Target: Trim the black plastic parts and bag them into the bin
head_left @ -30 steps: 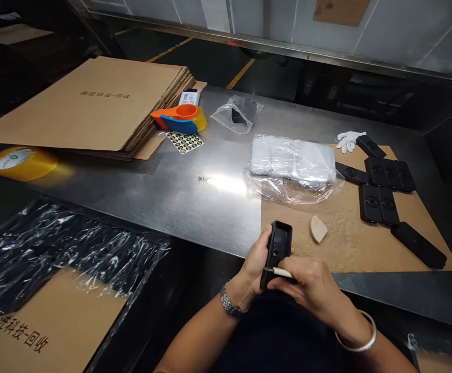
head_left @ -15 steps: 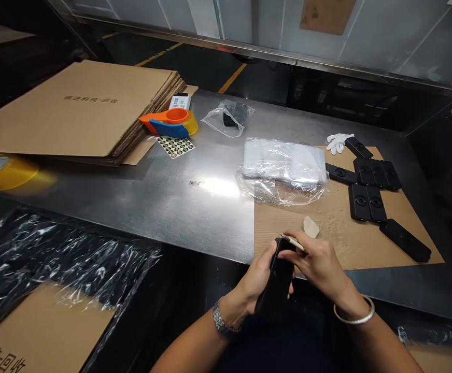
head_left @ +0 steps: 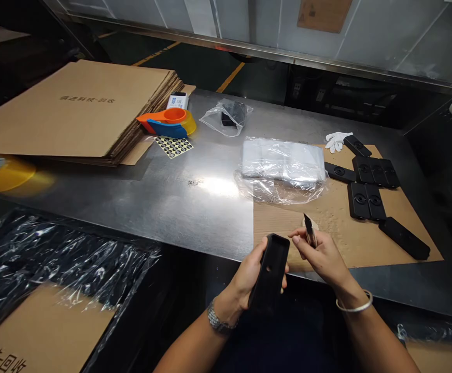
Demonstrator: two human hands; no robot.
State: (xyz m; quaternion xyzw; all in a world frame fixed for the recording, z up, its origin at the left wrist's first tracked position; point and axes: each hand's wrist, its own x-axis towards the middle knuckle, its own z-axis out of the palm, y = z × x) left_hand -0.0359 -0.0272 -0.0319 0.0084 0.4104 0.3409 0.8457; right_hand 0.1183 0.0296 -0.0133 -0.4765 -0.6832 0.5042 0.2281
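My left hand (head_left: 251, 272) is wrapped round a long black plastic housing (head_left: 271, 264), its hollow side turned up toward me and a small hole showing in its floor. To the right of it, my right hand (head_left: 321, 254) grips a craft knife (head_left: 310, 232) with the dark pointed blade up and away from the housing. Behind the knife, a pale beige piece (head_left: 314, 224) lies partly hidden on the cardboard sheet (head_left: 276, 223). Several finished-looking black housings (head_left: 360, 199) lie on the right of that sheet, and one more black housing (head_left: 405, 238) rests slantwise near its edge.
A plastic-wrapped stack of clear bags (head_left: 282, 160) lies ahead. Leftward on the steel table (head_left: 164, 207) are a tape dispenser (head_left: 167, 122), a sticker sheet (head_left: 174, 146), a bagged black part (head_left: 231, 114) and stacked cardboard (head_left: 82, 109). A white glove (head_left: 337, 141) lies at the back right.
My right hand has moved the knife away from the housing's top end, to the right, and its blade now points up. The left hand has tilted the housing so its hollow shows.
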